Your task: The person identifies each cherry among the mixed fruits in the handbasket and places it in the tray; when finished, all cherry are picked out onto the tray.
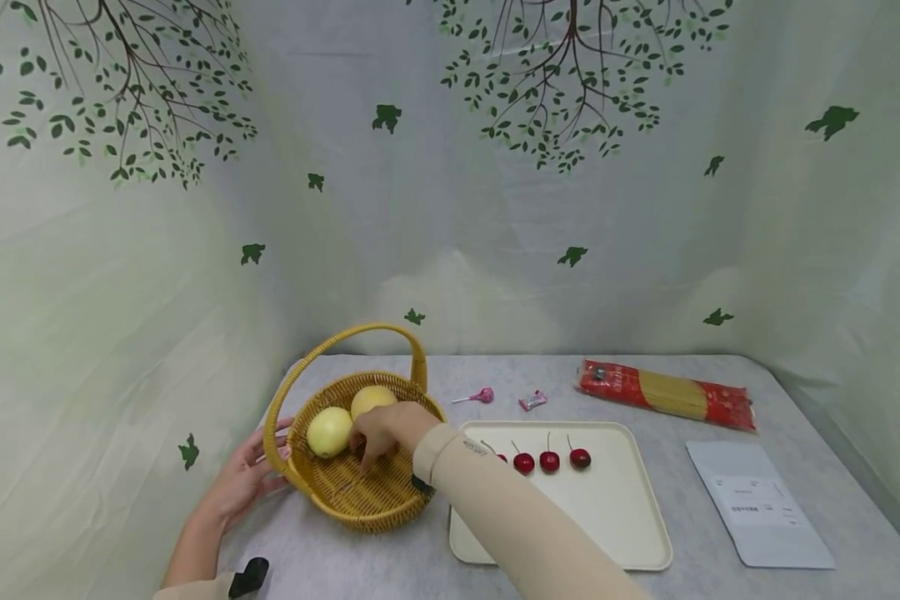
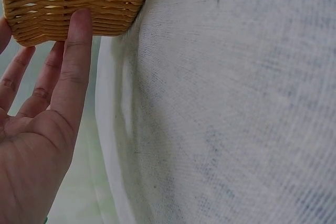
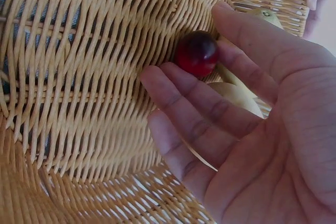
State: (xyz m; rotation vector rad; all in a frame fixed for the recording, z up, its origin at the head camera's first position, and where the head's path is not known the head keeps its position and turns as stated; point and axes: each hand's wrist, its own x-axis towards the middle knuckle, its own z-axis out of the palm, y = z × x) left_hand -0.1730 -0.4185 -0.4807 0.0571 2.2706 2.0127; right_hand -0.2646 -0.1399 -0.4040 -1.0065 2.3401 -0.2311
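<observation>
A wicker basket (image 1: pixel 367 508) with an arched handle stands at the left of the table. Two round yellow fruits (image 1: pixel 330 432) lie inside it. My left hand (image 1: pixel 243 479) rests against the basket's left side, its thumb and fingers extended along the weave. Reaching into the basket, my right hand (image 1: pixel 386 433) has its fingers spread near the bottom. A dark red cherry (image 3: pixel 197 53) lies close by the fingertips in the right wrist view. The thumb stands apart from this cherry; whether the other fingers touch it is hard to tell.
Several stemmed cherries (image 1: pixel 549 461) lie in a row on a cream tray (image 1: pixel 570 533), partly behind my right sleeve. Behind are a pink lollipop (image 1: pixel 484 395) and a wrapped candy (image 1: pixel 532 401). A red-ended noodle packet (image 1: pixel 667 393) and a pale labelled pouch (image 1: pixel 759 504) lie right.
</observation>
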